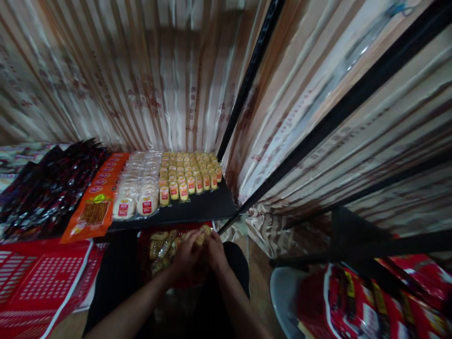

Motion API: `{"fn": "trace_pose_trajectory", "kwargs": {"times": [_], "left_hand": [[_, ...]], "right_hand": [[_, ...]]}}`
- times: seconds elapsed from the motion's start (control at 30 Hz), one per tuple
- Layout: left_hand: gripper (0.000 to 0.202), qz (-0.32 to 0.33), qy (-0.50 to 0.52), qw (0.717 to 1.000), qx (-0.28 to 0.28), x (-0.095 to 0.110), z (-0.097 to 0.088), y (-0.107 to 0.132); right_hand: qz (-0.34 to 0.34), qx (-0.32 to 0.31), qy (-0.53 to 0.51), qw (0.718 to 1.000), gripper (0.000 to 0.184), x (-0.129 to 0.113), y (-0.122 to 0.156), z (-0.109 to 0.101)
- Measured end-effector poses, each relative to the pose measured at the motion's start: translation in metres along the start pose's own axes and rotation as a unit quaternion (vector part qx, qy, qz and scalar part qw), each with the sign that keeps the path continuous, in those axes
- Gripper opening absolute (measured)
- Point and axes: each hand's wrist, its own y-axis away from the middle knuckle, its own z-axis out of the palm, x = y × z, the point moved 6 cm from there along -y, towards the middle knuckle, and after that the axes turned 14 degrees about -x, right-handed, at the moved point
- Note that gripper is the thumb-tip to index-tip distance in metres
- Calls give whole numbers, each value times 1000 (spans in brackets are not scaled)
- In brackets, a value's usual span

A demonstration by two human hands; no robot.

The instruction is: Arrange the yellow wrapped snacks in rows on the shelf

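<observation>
My left hand and my right hand meet above a red basket between my knees. Closed fingers of both hands hold a small wrapped yellow snack cake, partly covered by them. Similar wrapped cakes lie loose in the basket below my left hand. Just beyond, on a black shelf, stand rows of the same yellow cakes with red labels. Left of them are two rows of round white wrapped cakes.
An orange snack packet and dark shiny packets lie farther left on the shelf. A red plastic basket sits below at left. Black metal bars slant across the right, above a tub and red packets. A patterned curtain hangs behind.
</observation>
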Motion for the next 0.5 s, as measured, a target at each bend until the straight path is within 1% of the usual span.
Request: {"fn": "trace_pose_trajectory", "kwargs": {"times": [0.07,0.13,0.23,0.3,0.4,0.5], "left_hand": [[42,12,-10,1000,7,11,-4,0],[39,20,-10,1000,14,17,-9,-2],[35,1,31,999,26,16,-17,-9],[37,-31,97,995,20,11,-20,-14],[41,-61,186,981,-8,6,-19,-21],[42,-67,223,973,-6,6,-23,-26]], "right_hand": [[20,20,-38,999,46,-6,4,-2],[30,21,-65,997,49,-11,7,-3],[39,-2,-55,998,43,-20,9,-3],[36,-15,-23,999,39,-26,10,-5],[19,-31,41,998,37,-36,11,-9],[3,-31,161,986,33,-46,11,-16]]}}
